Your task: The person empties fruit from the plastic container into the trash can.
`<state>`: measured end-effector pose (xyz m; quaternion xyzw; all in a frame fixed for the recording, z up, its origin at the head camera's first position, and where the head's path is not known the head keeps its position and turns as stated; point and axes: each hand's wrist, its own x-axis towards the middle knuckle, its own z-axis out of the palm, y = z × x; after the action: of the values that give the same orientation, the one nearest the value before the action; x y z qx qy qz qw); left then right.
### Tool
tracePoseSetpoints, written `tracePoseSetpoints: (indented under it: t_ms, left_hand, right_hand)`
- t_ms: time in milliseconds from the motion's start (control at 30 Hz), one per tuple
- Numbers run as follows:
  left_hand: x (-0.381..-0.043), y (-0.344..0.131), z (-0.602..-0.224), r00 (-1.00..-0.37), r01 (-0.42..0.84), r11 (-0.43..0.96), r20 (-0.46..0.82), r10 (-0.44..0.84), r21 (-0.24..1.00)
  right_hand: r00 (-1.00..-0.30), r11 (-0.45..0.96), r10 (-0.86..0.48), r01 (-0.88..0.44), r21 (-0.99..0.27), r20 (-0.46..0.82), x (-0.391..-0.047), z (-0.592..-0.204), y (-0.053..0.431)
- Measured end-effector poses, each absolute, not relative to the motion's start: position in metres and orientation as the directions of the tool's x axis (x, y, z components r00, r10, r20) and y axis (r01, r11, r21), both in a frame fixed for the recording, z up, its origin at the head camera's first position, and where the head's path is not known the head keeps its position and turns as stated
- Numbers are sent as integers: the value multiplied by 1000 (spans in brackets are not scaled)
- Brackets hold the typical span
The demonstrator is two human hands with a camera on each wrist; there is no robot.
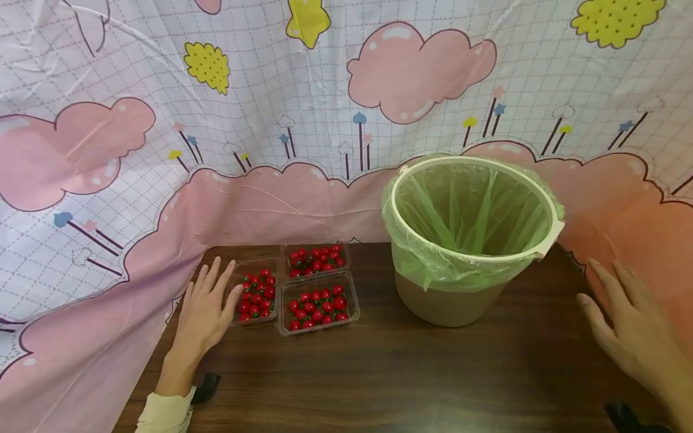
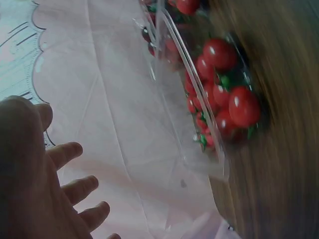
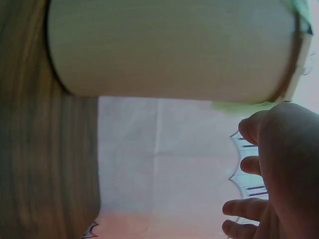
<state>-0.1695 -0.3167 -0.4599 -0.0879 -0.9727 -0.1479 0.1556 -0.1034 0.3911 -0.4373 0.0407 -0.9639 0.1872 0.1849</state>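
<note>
On the left of the head view, my left hand [image 1: 203,313] is beside a clear plastic box of cherry tomatoes [image 1: 256,294], its fingers spread and holding nothing. Two more such boxes stand to its right, a back box of tomatoes [image 1: 316,260] and a front box of tomatoes [image 1: 319,304]. Red tomatoes [image 2: 244,107] with green stems show close up in the left wrist view. My right hand [image 1: 633,325] is at the far right with straight, spread fingers and nothing in it. Nearest to it is a bin [image 1: 449,300] lined with a green plastic bag [image 1: 471,210].
A dark wooden table [image 1: 379,379] carries the boxes and the bin. Behind it and along both sides hangs a patterned cloth [image 1: 303,204] with pink clouds. The bin's pale rim [image 1: 557,225] rises well above the tomato boxes.
</note>
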Motion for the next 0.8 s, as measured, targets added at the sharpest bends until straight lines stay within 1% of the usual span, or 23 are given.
tracePoseSetpoints:
  t_ms: [100,233,333,400,500,633,800]
  left_hand:
    - [-164,-309,-465,-922,233,918,372,104,321]
    - [-157,-299,-472,-890,265,881,450,67,393]
    - [-154,-293,-477,-871,285,859,489,47,426]
    - [-151,-290,-480,-865,295,844,501,36,448]
    - [-146,-285,-485,-862,301,818,507,14,489]
    - [-136,-279,-493,-873,287,776,486,-29,562]
    - [-125,-273,-501,-883,262,735,463,-79,625]
  right_hand:
    - [-911,913,4,-165,-372,413,-98,-432,384]
    - [-909,898,23,-165,-408,417,-94,-427,374]
    - [-907,885,39,-164,-437,420,-91,-423,368]
    - [-893,873,46,-182,-452,448,-90,-419,365]
    - [-872,854,63,-205,-479,486,-87,-414,360]
    - [-845,832,83,-234,-504,528,-85,-409,350]
    - [-809,822,105,-257,-508,579,-87,-405,338]
